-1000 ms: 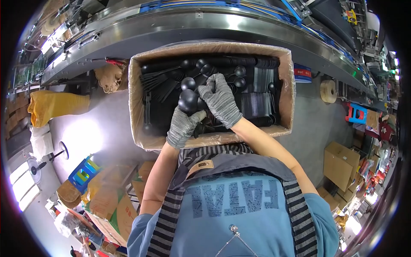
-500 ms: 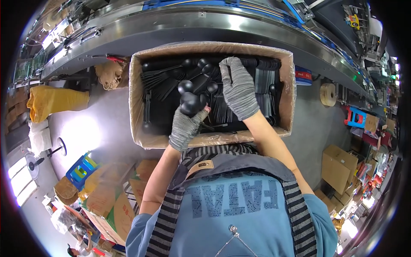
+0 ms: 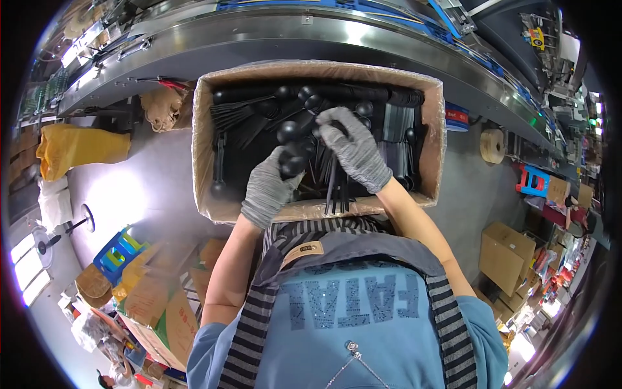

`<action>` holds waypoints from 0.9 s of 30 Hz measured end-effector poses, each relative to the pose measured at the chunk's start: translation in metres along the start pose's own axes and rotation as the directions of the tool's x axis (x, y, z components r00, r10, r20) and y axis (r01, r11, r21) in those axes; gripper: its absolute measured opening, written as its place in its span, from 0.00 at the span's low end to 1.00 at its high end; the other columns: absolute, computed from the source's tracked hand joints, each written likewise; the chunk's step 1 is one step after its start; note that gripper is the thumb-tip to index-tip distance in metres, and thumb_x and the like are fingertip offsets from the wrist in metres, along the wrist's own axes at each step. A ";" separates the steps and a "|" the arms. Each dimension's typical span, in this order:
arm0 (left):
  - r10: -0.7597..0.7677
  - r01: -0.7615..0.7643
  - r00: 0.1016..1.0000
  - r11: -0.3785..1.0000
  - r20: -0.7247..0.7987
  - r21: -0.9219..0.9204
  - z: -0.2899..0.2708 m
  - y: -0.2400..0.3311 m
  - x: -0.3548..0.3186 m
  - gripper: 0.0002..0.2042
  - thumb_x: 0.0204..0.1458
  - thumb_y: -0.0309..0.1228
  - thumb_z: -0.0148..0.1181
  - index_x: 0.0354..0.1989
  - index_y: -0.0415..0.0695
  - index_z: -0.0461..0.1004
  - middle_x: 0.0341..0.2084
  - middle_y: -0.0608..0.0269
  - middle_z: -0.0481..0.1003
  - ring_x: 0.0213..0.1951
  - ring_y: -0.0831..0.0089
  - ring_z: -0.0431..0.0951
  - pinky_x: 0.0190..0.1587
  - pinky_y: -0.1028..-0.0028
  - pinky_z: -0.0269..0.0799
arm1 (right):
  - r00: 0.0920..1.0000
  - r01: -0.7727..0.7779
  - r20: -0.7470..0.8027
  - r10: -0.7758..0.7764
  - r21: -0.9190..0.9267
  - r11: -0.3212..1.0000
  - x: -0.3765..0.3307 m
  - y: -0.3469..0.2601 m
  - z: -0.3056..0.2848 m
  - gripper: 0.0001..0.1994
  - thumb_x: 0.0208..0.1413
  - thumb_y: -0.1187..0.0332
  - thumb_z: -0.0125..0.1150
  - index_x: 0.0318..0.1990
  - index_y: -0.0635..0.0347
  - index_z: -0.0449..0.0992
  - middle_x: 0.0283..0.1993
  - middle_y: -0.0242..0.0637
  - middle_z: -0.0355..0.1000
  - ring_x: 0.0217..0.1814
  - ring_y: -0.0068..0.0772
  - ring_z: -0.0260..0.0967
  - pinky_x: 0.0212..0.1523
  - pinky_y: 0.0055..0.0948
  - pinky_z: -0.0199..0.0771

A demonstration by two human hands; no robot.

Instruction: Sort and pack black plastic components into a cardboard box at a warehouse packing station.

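Note:
A cardboard box (image 3: pixel 434 139) lined with clear plastic stands before me, filled with black long-handled spoons (image 3: pixel 243 120) lying in bundles. My left hand (image 3: pixel 267 191), in a grey knit glove, is closed round the bowl ends of several black spoons (image 3: pixel 293 162) over the box's left middle. To its right, my gloved right hand (image 3: pixel 353 149) curls its fingers round more spoons near their bowls. Their thin handles (image 3: pixel 337 188) point down toward the box's near edge. The right fingertips are partly hidden behind the spoons.
A steel machine edge (image 3: pixel 259 34) runs beyond the box. On the left are a yellow sack (image 3: pixel 84 150), a blue-green stool (image 3: pixel 118 256) and a large carton (image 3: pixel 159 318). A tape roll (image 3: pixel 492 145), a blue-red stool (image 3: pixel 533 180) and a carton (image 3: pixel 505 253) are on the right.
My right hand has moved left and nearer to me, and its fingers have curled round spoons whose handles now stick out below. The left hand has shifted slightly left, still holding its spoons.

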State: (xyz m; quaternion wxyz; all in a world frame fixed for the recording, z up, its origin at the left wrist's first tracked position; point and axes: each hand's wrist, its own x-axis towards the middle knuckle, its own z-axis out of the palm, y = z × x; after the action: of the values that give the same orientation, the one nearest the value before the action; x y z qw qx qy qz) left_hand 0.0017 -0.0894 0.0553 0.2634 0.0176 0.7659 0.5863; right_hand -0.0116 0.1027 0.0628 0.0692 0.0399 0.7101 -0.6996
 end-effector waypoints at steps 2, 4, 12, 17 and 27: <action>0.432 -0.297 0.902 0.627 -0.005 0.720 0.008 -0.001 -0.004 0.18 0.39 0.22 0.61 0.42 0.42 0.70 0.35 0.52 0.76 0.34 0.59 0.79 0.34 0.69 0.76 | 0.995 -0.022 0.092 0.045 -0.238 0.971 0.004 -0.005 0.009 0.08 0.58 0.68 0.57 0.43 0.61 0.72 0.35 0.32 0.70 0.39 0.21 0.68 0.41 0.22 0.69; 0.272 -0.215 0.960 0.561 0.067 0.799 0.015 0.009 -0.003 0.19 0.37 0.23 0.62 0.42 0.40 0.70 0.35 0.52 0.76 0.35 0.57 0.78 0.34 0.66 0.75 | 0.998 -0.027 0.046 0.039 -0.246 0.969 0.010 0.013 0.016 0.13 0.53 0.59 0.62 0.34 0.60 0.72 0.26 0.37 0.70 0.29 0.29 0.66 0.35 0.29 0.69; 0.306 -0.288 0.951 0.806 0.053 0.518 0.010 -0.003 -0.003 0.14 0.43 0.28 0.65 0.38 0.40 0.69 0.27 0.57 0.76 0.27 0.71 0.79 0.23 0.70 0.73 | 1.000 0.022 -0.009 -0.026 -0.268 0.963 0.033 0.051 -0.031 0.09 0.53 0.64 0.61 0.32 0.59 0.72 0.25 0.32 0.69 0.28 0.24 0.66 0.32 0.24 0.69; -0.243 0.275 0.961 0.891 0.133 -0.361 -0.005 0.001 0.006 0.08 0.47 0.29 0.66 0.29 0.41 0.71 0.18 0.64 0.74 0.14 0.80 0.72 0.17 0.79 0.66 | 0.913 -0.316 0.176 0.367 -0.261 0.912 0.023 -0.041 -0.045 0.09 0.58 0.63 0.54 0.39 0.57 0.73 0.30 0.31 0.71 0.29 0.18 0.67 0.28 0.20 0.69; 0.456 -0.461 0.883 0.807 0.108 0.370 0.038 -0.031 -0.008 0.17 0.51 0.29 0.60 0.49 0.39 0.67 0.31 0.58 0.75 0.31 0.74 0.76 0.37 0.75 0.74 | 0.983 0.000 0.166 0.083 -0.447 0.895 -0.027 0.016 0.007 0.24 0.49 0.55 0.66 0.48 0.60 0.70 0.42 0.44 0.72 0.44 0.37 0.72 0.47 0.32 0.70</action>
State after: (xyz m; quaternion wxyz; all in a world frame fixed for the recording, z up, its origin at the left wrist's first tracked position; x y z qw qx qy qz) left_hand 0.0333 -0.0681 0.0241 0.1108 0.2573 0.8369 0.4703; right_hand 0.0174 0.0971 0.0508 0.1553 -0.0253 0.8409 -0.5178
